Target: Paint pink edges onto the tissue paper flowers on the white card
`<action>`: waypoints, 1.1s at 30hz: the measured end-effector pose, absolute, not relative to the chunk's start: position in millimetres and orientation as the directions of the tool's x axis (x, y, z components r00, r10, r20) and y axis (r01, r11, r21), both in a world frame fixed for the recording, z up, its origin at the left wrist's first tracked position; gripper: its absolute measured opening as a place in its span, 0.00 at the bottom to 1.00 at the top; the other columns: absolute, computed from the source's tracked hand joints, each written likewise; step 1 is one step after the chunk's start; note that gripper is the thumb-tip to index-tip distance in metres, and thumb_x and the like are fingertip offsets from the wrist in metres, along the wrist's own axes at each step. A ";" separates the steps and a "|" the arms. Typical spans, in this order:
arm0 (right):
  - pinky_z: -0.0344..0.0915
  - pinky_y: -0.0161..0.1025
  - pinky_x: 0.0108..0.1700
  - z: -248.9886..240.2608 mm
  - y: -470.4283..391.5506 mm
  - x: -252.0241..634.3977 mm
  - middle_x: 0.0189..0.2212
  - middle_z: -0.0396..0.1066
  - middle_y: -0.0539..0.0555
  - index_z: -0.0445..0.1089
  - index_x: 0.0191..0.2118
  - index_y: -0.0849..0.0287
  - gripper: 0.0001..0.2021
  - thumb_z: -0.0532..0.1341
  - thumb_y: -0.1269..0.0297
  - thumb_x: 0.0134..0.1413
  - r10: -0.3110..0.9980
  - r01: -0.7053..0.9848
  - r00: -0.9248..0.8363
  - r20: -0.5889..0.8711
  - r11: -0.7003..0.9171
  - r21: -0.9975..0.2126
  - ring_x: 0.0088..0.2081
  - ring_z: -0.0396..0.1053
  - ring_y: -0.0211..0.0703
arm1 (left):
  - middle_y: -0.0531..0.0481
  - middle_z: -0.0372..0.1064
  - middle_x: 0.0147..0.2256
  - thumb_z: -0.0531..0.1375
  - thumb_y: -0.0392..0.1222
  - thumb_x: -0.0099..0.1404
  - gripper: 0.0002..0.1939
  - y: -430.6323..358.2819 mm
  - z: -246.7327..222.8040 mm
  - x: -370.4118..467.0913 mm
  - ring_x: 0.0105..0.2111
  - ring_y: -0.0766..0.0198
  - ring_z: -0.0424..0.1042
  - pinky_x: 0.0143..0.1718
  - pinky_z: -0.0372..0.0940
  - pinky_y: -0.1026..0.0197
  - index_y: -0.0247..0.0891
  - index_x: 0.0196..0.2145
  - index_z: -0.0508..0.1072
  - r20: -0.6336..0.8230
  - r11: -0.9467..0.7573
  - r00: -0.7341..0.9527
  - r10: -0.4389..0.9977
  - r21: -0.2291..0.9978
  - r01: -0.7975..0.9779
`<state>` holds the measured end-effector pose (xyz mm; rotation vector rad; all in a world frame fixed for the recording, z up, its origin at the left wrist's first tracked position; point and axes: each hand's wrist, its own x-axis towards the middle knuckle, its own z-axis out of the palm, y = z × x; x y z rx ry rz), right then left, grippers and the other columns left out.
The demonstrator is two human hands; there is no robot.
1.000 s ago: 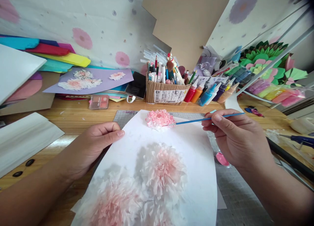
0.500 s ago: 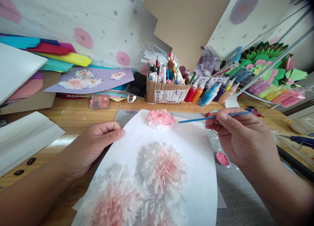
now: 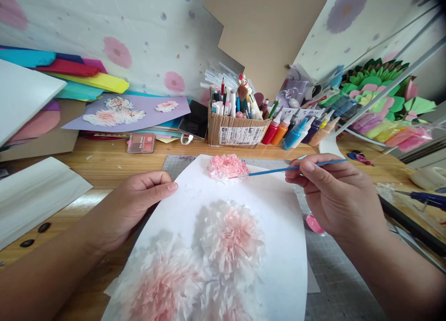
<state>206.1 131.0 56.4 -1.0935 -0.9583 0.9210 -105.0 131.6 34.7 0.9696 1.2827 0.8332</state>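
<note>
My left hand [image 3: 139, 202] pinches the left edge of a white paper sheet [image 3: 278, 219]. Between the thumb and fingers of my right hand [image 3: 331, 191] is a thin blue paintbrush [image 3: 268, 170]. The brush tip touches the lower part of a small pink paper flower [image 3: 228, 167] at the sheet's top. Larger white paper flowers with pale pink centres [image 3: 234, 237] cover the lower part of the sheet. Partly hidden by my right hand, a small container of pink paint [image 3: 314, 224] sits to the right of the sheet.
A grey cutting mat [image 3: 327, 265] lies under the sheet. Behind stand a cardboard box of pens [image 3: 237, 133] and paint bottles [image 3: 289, 133]. A compact [image 3: 141, 143] and a purple sheet with flowers [image 3: 139, 102] are back left. A blue glue gun [image 3: 427, 199] lies at right.
My right hand and the brush have moved slightly left, the tip shifting left along the small pink flower's lower edge. My left hand keeps its hold on the sheet.
</note>
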 end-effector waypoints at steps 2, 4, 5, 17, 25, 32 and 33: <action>0.70 0.34 0.31 55.8 130.9 206.6 0.23 0.75 0.50 0.77 0.26 0.56 0.11 0.76 0.60 0.38 0.935 -0.119 0.316 0.160 0.207 -0.971 0.25 0.73 0.36 | 0.61 0.57 0.18 0.71 0.56 0.51 0.24 131.4 35.2 -104.5 0.17 0.73 0.52 0.15 0.50 0.72 0.39 0.20 0.65 -0.386 0.387 0.114 0.915 0.922 0.022; 0.70 0.34 0.31 55.8 130.5 207.6 0.24 0.75 0.50 0.77 0.26 0.57 0.10 0.76 0.60 0.39 0.933 -0.112 0.320 0.167 0.212 -0.971 0.25 0.73 0.36 | 0.61 0.57 0.18 0.72 0.57 0.50 0.24 131.4 35.9 -103.7 0.17 0.73 0.52 0.15 0.50 0.72 0.38 0.20 0.65 -0.385 0.385 0.106 0.917 0.923 0.028; 0.70 0.34 0.31 56.0 130.3 207.9 0.24 0.75 0.50 0.76 0.26 0.57 0.10 0.76 0.60 0.39 0.931 -0.109 0.322 0.173 0.218 -0.970 0.25 0.73 0.36 | 0.61 0.57 0.18 0.72 0.57 0.50 0.24 131.6 36.2 -103.2 0.17 0.73 0.53 0.15 0.51 0.73 0.38 0.20 0.65 -0.385 0.383 0.101 0.918 0.923 0.032; 0.71 0.31 0.32 54.4 128.3 208.5 0.24 0.75 0.48 0.77 0.26 0.54 0.11 0.77 0.58 0.38 0.940 -0.094 0.291 0.177 0.213 -0.973 0.26 0.74 0.34 | 0.61 0.57 0.18 0.72 0.56 0.49 0.23 130.0 38.2 -104.2 0.17 0.73 0.52 0.15 0.50 0.72 0.39 0.20 0.65 -0.384 0.383 0.105 0.917 0.923 0.036; 0.71 0.32 0.32 54.2 128.5 209.9 0.24 0.75 0.47 0.77 0.26 0.54 0.11 0.77 0.58 0.38 0.941 -0.088 0.281 0.188 0.220 -0.972 0.26 0.73 0.34 | 0.61 0.58 0.18 0.71 0.56 0.50 0.23 132.3 36.6 -104.4 0.17 0.72 0.53 0.15 0.51 0.72 0.39 0.20 0.67 -0.387 0.385 0.110 0.916 0.922 0.034; 0.72 0.34 0.33 52.2 127.6 211.8 0.25 0.75 0.47 0.77 0.27 0.52 0.10 0.76 0.58 0.41 0.938 -0.090 0.281 0.203 0.237 -0.967 0.26 0.74 0.35 | 0.61 0.58 0.18 0.71 0.56 0.51 0.23 130.2 36.1 -104.4 0.17 0.73 0.53 0.15 0.51 0.72 0.39 0.20 0.66 -0.387 0.386 0.109 0.916 0.922 0.024; 0.72 0.33 0.32 51.8 127.5 211.8 0.24 0.75 0.47 0.77 0.27 0.52 0.09 0.76 0.58 0.41 0.939 -0.089 0.278 0.205 0.237 -0.967 0.26 0.74 0.35 | 0.61 0.58 0.18 0.71 0.56 0.51 0.23 130.4 35.9 -104.5 0.17 0.73 0.53 0.15 0.51 0.72 0.39 0.20 0.66 -0.387 0.387 0.110 0.915 0.922 0.025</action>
